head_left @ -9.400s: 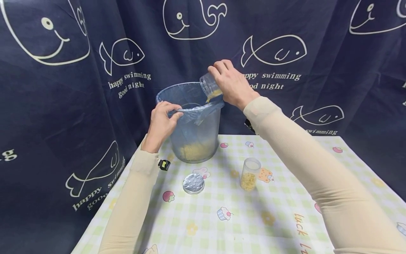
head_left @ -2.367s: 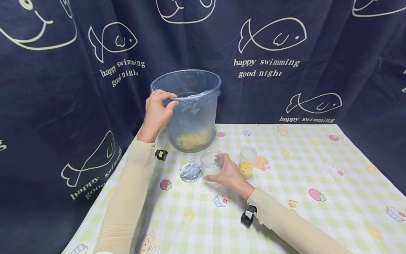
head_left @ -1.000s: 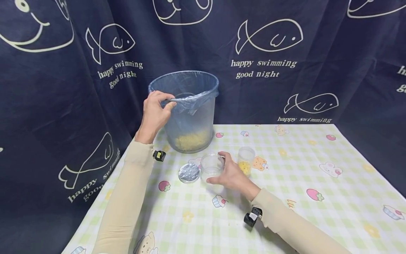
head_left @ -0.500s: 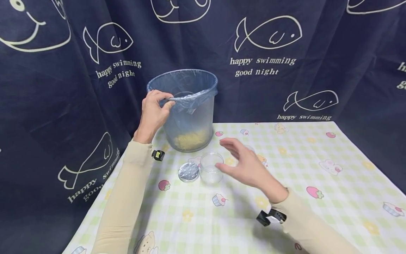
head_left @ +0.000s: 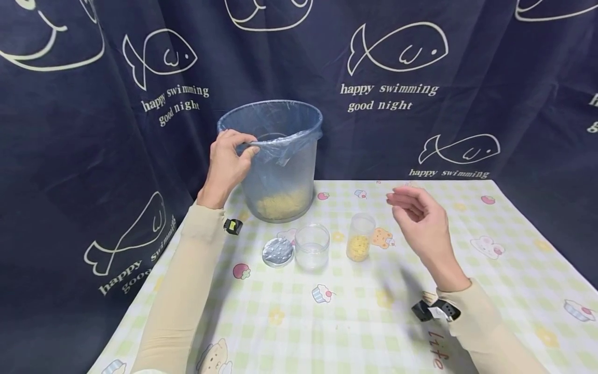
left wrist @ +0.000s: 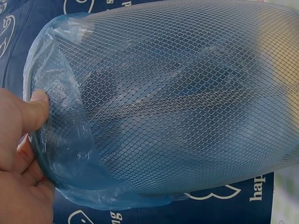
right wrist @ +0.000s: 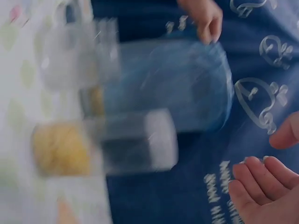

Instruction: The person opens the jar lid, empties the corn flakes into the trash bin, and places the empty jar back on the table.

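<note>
Mesh bin (head_left: 280, 176) and tablecloth (head_left: 350, 343) alike are backed by a dark blue curtain (head_left: 289, 62), on which white fish outlines and the words "happy swimming" and "good night" are printed. The tablecloth is patterned with pale green checks, strawberries, cupcakes and small animals. On its far left part the bin is stood mouth upward, its rim covered by a folded-over blue liner (head_left: 294, 145); yellow material (head_left: 282, 205) is seen low down through the wall. Both forearms are covered by cream sleeves (head_left: 175, 291). The near left of the rim is gripped by the left hand (head_left: 229, 163), the liner being pressed there by the thumb. The right hand (head_left: 425, 223) is held above the cloth farther right, its fingers bent, its thumb parted from them and nothing gripped. Nearest to it, a tall clear jar (head_left: 366, 224) is stood upright, yellow pieces (head_left: 358, 248) being held in its lower part. To the left of that, a wider clear jar (head_left: 312, 254) is placed upright. Just beside it a foil-faced disc (head_left: 277, 252) is laid flat; whether the two touch cannot be told. At each wrist a small black camera (head_left: 232, 226) is worn.
</note>
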The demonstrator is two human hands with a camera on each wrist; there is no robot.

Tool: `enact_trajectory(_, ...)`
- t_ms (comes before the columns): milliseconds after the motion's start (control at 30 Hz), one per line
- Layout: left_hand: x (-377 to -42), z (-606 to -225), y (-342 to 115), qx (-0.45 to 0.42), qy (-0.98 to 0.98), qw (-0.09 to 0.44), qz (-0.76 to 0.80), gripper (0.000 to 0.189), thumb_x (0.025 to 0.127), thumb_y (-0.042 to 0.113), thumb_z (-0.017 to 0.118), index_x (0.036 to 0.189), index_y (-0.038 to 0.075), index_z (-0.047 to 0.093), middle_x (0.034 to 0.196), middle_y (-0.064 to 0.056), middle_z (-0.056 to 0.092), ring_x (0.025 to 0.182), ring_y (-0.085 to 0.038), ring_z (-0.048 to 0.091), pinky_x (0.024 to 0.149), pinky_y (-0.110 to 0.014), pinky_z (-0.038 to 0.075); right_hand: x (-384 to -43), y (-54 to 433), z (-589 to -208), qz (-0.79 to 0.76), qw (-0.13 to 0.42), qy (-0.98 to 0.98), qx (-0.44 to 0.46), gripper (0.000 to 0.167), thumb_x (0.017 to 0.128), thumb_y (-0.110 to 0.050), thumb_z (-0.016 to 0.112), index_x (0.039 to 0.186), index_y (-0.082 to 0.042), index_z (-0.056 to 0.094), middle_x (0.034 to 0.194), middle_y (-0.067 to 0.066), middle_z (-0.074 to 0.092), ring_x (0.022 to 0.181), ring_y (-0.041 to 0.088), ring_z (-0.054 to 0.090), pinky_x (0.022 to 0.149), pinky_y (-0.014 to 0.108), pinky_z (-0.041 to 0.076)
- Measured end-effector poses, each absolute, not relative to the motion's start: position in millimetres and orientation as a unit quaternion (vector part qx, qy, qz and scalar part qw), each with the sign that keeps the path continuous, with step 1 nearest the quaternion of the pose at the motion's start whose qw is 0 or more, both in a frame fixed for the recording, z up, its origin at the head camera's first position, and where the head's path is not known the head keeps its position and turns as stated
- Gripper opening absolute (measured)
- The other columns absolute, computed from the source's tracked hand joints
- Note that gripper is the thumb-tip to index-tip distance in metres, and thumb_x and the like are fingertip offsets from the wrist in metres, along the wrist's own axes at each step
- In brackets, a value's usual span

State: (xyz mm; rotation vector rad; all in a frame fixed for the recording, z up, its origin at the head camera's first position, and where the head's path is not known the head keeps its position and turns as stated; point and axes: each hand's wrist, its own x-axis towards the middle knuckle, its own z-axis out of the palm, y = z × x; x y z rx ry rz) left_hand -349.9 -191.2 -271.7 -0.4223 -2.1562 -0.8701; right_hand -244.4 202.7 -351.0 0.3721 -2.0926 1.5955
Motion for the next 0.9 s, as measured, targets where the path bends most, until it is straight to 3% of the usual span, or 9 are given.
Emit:
enact_trajectory(100, -350.8, -272.3, -191.7, -0.164, -0.845, 0.378, -0.34, 0.012, 0.086, 0.007, 0.081, 0.097, 0.008, 0.081, 0.094, -0.008, 0.07, 0.101, -0.028, 0.06, 0.093, -0.041, 0.046, -253.7, 214.9, -367.2, 0.592, 0.212, -0.771, 0.106, 0.036, 0.098, 0.001, 0.059, 0.134, 0.0, 0.061, 0.119, -0.003, 0.074, 0.108, 0.002, 0.07, 0.093, 0.011, 0.05)
enact_trajectory(167, -351.4, -272.7, -191.8, -0.164, -0.845, 0.378, -0.34, 0.012, 0.086, 0.007, 0.081, 0.097, 0.008, 0.081, 0.094, -0.008, 0.07, 0.101, -0.027, 0.06, 0.093, -0.042, 0.046, -259.4, 223.5, -377.0, 0.594, 0.168, -0.781, 0.096, 0.042, 0.1, -0.002, 0.059, 0.141, 0.002, 0.055, 0.128, 0.001, 0.07, 0.113, 0.002, 0.067, 0.094, 0.01, 0.049)
enact_trajectory(300, -351.9, -272.8, -191.5, -0.166, -0.846, 0.379, -0.338, 0.012, 0.086, 0.007, 0.081, 0.098, 0.007, 0.081, 0.094, -0.008, 0.071, 0.099, -0.028, 0.06, 0.092, -0.042, 0.046, -268.3, 236.7, -391.7, 0.584, 0.051, -0.805, 0.089, 0.064, 0.102, -0.012, 0.062, 0.158, 0.002, 0.033, 0.153, 0.017, 0.052, 0.138, 0.025, 0.055, 0.097, 0.008, 0.045)
enact_trajectory(400, -351.9, -272.5, -191.3, -0.166, -0.846, 0.381, -0.334, 0.012, 0.086, 0.007, 0.081, 0.098, 0.007, 0.081, 0.094, -0.009, 0.071, 0.099, -0.028, 0.06, 0.092, -0.042, 0.046, -274.3, 241.6, -401.2, 0.576, -0.009, -0.812, 0.094, 0.074, 0.1, -0.009, 0.061, 0.162, 0.001, 0.023, 0.161, 0.023, 0.039, 0.148, 0.04, 0.04, 0.1, 0.008, 0.043)
enact_trajectory(467, -351.9, -272.1, -190.9, -0.166, -0.846, 0.382, -0.334, 0.012, 0.086, 0.007, 0.081, 0.098, 0.006, 0.081, 0.095, -0.009, 0.071, 0.099, -0.029, 0.06, 0.092, -0.042, 0.047, -278.0, 243.1, -407.7, 0.574, -0.039, -0.811, 0.105, 0.077, 0.097, -0.003, 0.06, 0.162, 0.002, 0.019, 0.163, 0.024, 0.035, 0.15, 0.042, 0.035, 0.107, 0.015, 0.042)
enact_trajectory(567, -350.9, -271.0, -190.4, -0.164, -0.845, 0.382, -0.336, 0.013, 0.086, 0.007, 0.081, 0.099, 0.006, 0.081, 0.095, -0.009, 0.071, 0.099, -0.029, 0.06, 0.092, -0.042, 0.047, -281.8, 244.9, -416.8, 0.564, -0.09, -0.81, 0.131, 0.082, 0.096, 0.001, 0.061, 0.163, 0.003, 0.014, 0.165, 0.027, 0.028, 0.151, 0.046, 0.029, 0.119, 0.037, 0.036)
enact_trajectory(667, -349.4, -271.0, -190.0, -0.163, -0.845, 0.382, -0.338, 0.013, 0.085, 0.007, 0.081, 0.098, 0.006, 0.081, 0.094, -0.009, 0.071, 0.099, -0.029, 0.06, 0.092, -0.041, 0.046, -283.0, 243.9, -424.8, 0.546, -0.138, -0.81, 0.159, 0.087, 0.096, -0.002, 0.067, 0.163, 0.004, 0.011, 0.165, 0.029, 0.024, 0.152, 0.048, 0.024, 0.121, 0.055, 0.026)
enact_trajectory(900, -350.3, -271.5, -191.0, -0.163, -0.846, 0.383, -0.334, 0.013, 0.086, 0.007, 0.081, 0.098, 0.006, 0.081, 0.095, -0.009, 0.071, 0.101, -0.029, 0.061, 0.093, -0.041, 0.047, -287.1, 235.2, -438.2, 0.51, -0.156, -0.823, 0.195, 0.087, 0.09, -0.01, 0.08, 0.159, 0.004, 0.028, 0.16, 0.026, 0.039, 0.149, 0.045, 0.035, 0.12, 0.055, 0.03)
